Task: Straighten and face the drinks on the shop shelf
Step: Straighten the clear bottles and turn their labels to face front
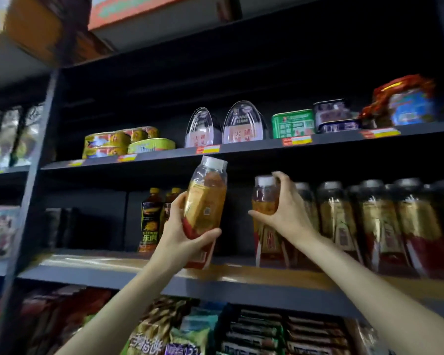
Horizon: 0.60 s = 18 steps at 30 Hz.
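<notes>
I see my left hand [182, 234] with its grip wrapped around the lower body of a white-capped drink bottle [205, 201], thumb across the front near the red band, fingers curled behind. That bottle is lifted off the drinks shelf [241, 280] and tilted, its cap leaning to the right and reaching up to the edge of the shelf above. My right hand [285, 208] has its grip closed on the upper part of a second white-capped bottle [265, 198], fingers over the cap and shoulder, thumb pointing left across the label. This one stands on the shelf at the left end of a row of dark-capped bottles [379, 226] with gold and red labels, touching its neighbour. To the left of the lifted bottle, further back, stand 2 or 3 darker bottles with yellow caps [151, 219]. The shelf above carries flat tins [128, 144] and clear oval packs [244, 124]. Snack packets [254, 331] fill the shelf below.
</notes>
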Each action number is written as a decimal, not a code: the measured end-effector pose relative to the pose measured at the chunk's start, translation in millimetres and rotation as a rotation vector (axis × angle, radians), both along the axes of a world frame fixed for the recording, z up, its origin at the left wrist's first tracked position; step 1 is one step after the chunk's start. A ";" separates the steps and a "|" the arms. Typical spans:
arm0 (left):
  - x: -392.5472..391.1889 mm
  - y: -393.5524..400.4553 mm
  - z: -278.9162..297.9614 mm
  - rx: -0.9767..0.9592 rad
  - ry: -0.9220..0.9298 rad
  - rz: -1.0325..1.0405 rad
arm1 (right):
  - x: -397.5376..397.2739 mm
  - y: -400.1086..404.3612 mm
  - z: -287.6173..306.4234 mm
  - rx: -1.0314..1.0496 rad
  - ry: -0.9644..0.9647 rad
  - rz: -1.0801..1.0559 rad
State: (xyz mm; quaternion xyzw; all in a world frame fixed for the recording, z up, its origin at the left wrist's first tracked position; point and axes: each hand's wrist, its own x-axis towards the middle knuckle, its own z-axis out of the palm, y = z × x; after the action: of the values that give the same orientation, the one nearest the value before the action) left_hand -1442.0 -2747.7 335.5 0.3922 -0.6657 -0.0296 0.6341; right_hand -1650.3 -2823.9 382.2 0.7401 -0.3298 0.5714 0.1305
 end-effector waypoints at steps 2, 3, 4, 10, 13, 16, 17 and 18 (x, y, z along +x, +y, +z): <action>4.9 -13.2 6.5 0.013 0.014 -0.043 | 7.5 -10.5 9.7 0.105 0.065 -0.105; 6.7 -19.0 9.5 0.016 0.021 -0.063 | 9.5 -13.5 15.2 0.145 0.128 -0.162; 8.8 -24.7 12.3 0.026 0.026 -0.085 | 9.2 -16.3 20.2 0.173 0.205 -0.197; 18.5 -52.8 20.3 0.172 0.012 -0.220 | -7.7 -25.8 32.6 0.255 0.581 -0.335; 14.9 -64.5 19.5 0.283 -0.025 -0.280 | -0.5 -34.4 40.1 0.216 0.677 -0.505; 9.5 -75.9 18.6 0.356 -0.071 -0.302 | 5.1 -47.4 44.0 0.136 0.801 -0.765; 8.2 -78.7 18.9 0.384 -0.078 -0.309 | 6.1 -50.8 44.9 0.134 0.819 -0.816; 7.6 -80.5 19.2 0.415 -0.069 -0.323 | 7.1 -53.8 45.7 0.139 0.828 -0.847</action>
State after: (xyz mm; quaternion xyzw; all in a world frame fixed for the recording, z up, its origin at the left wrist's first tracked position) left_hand -1434.4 -2828.2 354.7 0.4034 -0.7206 -0.2531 0.5040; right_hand -1643.2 -2877.7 427.9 0.7123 -0.5545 0.1105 0.4158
